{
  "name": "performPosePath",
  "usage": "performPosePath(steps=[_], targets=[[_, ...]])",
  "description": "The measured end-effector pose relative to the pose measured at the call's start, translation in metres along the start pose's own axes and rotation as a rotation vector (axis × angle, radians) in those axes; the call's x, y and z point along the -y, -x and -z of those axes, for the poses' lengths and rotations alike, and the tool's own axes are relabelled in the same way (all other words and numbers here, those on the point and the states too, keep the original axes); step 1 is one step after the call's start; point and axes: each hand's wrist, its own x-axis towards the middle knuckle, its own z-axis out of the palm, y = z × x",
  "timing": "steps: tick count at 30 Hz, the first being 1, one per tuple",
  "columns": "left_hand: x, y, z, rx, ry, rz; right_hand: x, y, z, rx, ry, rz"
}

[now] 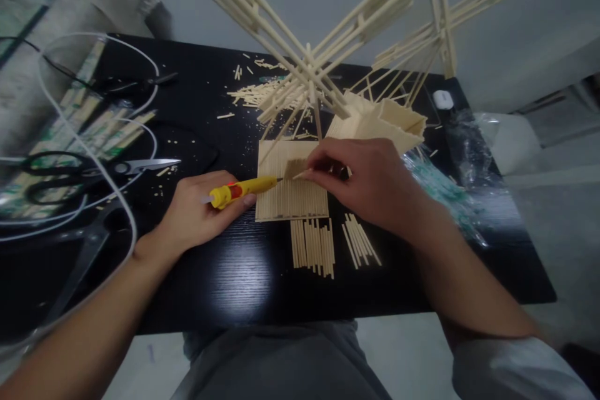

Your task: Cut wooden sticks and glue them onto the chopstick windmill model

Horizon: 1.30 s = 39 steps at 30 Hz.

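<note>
My left hand [194, 215] is closed around a yellow glue gun [239, 190] whose tip points right at a small piece of joined wooden sticks [296, 168]. My right hand [368, 181] pinches that piece and holds it over a flat panel of glued sticks [290, 197] lying on the black table [225, 281]. Just below the panel lie two loose bundles of cut sticks [313, 245]. Behind the hands rises a windmill-like stick model [323, 44] with long blades and a small box-shaped body [379, 122].
Black-handled scissors [79, 169] lie at the left among white cables [94, 156] and packs of sticks [94, 125]. Stick offcuts [255, 94] litter the far side of the table. A clear plastic bag [464, 144] lies at the right, with a small white object [442, 99] behind it.
</note>
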Motion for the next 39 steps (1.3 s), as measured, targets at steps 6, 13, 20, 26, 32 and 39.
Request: performPosePath(steps=[6, 13, 20, 26, 32, 39], targets=[[0.000, 0.001, -0.005, 0.034, -0.044, -0.002, -0.004, 0.001, 0.000, 0.089, 0.067, -0.032], [-0.002, -0.001, -0.007, 0.051, -0.063, -0.023, -0.007, 0.001, -0.001, 0.084, 0.097, -0.023], [-0.001, -0.001, -0.008, 0.056, -0.118, -0.016, -0.005, 0.001, -0.003, 0.080, 0.100, -0.020], [-0.002, -0.001, -0.008, 0.056, -0.125, -0.015, -0.005, -0.002, -0.008, 0.134, 0.075, -0.017], [-0.004, -0.002, -0.009, 0.028, -0.089, -0.001, -0.006, -0.002, -0.016, 0.121, 0.106, 0.020], [-0.004, 0.000, -0.004, 0.007, -0.096, 0.048, -0.002, -0.003, -0.020, 0.129, 0.160, 0.006]])
